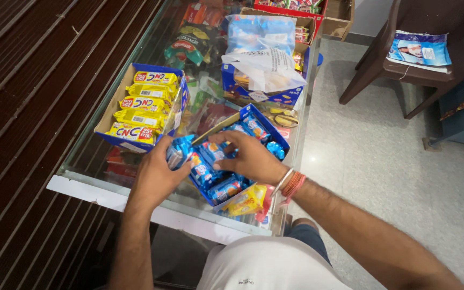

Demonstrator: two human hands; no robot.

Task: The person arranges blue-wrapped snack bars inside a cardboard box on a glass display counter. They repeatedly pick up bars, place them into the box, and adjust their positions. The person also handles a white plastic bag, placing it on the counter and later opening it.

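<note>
At the near edge of the glass counter (81,156) sits a blue carton (268,130) of blue biscuit packets (225,189); the right hand (248,157) lies spread over them, fingers loosely bent on one packet; the left hand (157,174) is curled round a packet at the carton's left side; a box of yellow packets (142,103) stands just beside, toward the left edge.

Yellow-packet box (143,104) hard left of the blue box (259,121); open floor (382,161) rightward.
</note>
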